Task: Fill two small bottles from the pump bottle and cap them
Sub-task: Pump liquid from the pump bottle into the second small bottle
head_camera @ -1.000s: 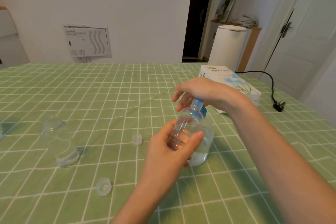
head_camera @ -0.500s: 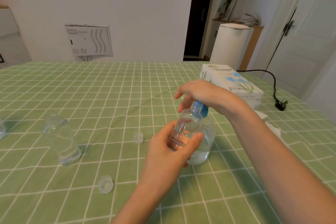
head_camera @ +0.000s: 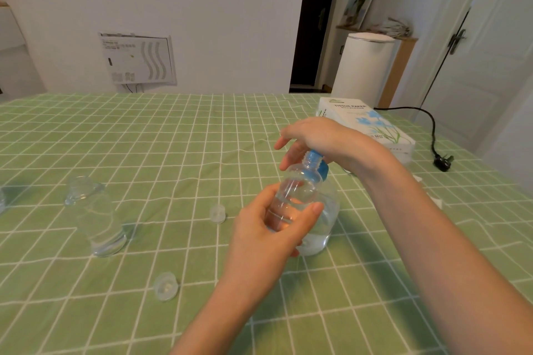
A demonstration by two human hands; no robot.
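A small clear plastic bottle [head_camera: 297,193] is held round its middle in the grip of the left hand [head_camera: 268,228]. Its long axis is tilted, mouth up and away, at the blue pump top [head_camera: 317,163] pressed under the loose-fingered right hand [head_camera: 314,135]. The clear pump bottle [head_camera: 327,219] stands on the green checked worktop [head_camera: 173,153].

A home room: checked tablecloth [head_camera: 144,138], tissue box [head_camera: 366,124], white bin [head_camera: 363,69].
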